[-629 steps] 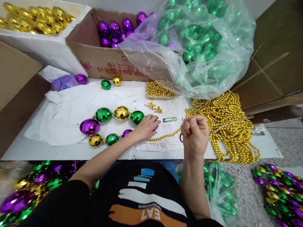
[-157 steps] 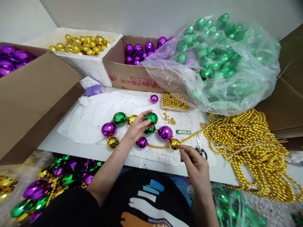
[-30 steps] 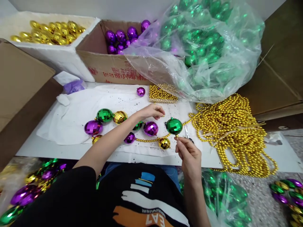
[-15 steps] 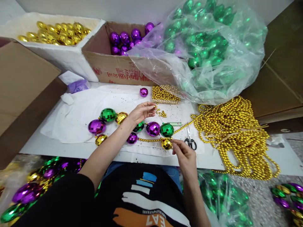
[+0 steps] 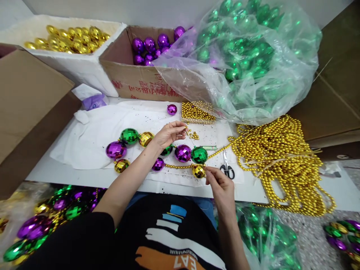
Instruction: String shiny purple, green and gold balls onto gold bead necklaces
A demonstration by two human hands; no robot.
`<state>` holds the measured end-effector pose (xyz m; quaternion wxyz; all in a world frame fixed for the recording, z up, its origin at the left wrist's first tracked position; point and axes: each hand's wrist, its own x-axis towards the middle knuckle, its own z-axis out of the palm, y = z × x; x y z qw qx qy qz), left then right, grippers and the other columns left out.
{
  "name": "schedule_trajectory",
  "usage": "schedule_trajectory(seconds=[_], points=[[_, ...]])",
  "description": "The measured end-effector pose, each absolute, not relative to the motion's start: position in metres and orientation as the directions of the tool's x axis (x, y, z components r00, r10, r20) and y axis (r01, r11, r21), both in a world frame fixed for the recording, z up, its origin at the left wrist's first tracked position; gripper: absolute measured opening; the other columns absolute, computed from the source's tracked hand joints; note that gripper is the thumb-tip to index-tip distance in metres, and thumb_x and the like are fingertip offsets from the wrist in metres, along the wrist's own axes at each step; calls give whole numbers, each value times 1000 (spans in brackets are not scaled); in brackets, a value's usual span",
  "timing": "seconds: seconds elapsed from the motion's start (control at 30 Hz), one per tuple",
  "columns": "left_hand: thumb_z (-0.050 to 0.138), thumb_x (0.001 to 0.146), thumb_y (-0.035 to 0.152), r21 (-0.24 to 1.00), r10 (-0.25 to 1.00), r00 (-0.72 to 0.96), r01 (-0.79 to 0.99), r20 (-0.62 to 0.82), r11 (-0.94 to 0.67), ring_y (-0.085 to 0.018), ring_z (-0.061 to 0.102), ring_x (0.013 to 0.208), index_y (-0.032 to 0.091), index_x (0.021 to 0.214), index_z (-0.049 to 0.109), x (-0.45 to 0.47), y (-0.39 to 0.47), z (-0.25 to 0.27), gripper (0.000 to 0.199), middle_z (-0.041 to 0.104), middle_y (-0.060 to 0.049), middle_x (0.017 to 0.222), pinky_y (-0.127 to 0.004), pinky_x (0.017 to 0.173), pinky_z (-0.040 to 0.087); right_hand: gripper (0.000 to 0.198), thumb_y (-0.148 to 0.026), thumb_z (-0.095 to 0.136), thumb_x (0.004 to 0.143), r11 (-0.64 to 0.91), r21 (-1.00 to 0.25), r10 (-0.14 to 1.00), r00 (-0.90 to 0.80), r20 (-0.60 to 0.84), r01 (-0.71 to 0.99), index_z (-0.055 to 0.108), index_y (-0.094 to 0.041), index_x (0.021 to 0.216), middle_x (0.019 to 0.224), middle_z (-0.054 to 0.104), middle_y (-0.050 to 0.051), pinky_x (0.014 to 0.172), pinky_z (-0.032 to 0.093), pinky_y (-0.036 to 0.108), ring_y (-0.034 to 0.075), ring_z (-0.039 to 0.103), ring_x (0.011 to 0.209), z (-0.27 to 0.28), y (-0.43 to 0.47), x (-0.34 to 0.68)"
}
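A strand of faceted balls lies on the white cloth (image 5: 92, 138), with purple (image 5: 182, 153), green (image 5: 199, 155) and gold (image 5: 198, 171) balls joined by small gold beads. My left hand (image 5: 172, 134) is above it, thumb and fingertips pinching a thin string (image 5: 191, 139) that slopes down to the green ball. A small gold bead shows at those fingertips. Lower right, my right hand (image 5: 221, 183) is closed in a pinch against the right end of the gold ball; what lies between its fingertips is too small to make out.
Black-handled scissors (image 5: 227, 170) lie beside a heap of gold bead chain (image 5: 278, 165). Behind stand a tray of gold beads (image 5: 198, 112), a purple-ball carton (image 5: 135, 80), a white gold-ball box (image 5: 84, 75) and a bag of green balls (image 5: 253, 90). A loose purple ball (image 5: 171, 109) sits near the carton.
The whole view has shifted slightly, so everything appears a little farther right. Both hands keep the same pinches, and the strand lies as before.
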<state>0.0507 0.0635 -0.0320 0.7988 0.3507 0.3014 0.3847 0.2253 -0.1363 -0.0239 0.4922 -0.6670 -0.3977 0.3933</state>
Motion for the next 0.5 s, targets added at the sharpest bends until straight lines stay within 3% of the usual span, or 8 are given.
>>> schedule_trajectory(seconds=[0.5], points=[[82, 68, 20, 810, 791, 571, -343, -222, 475, -8, 62, 65, 15, 86, 65, 53, 52, -29, 26, 70, -1, 82, -23, 66, 53, 23, -39, 66, 84, -204, -974, 916, 371, -155, 95, 73, -18, 90, 63, 59, -1, 59, 44, 28, 14, 52, 60, -28, -131, 220]])
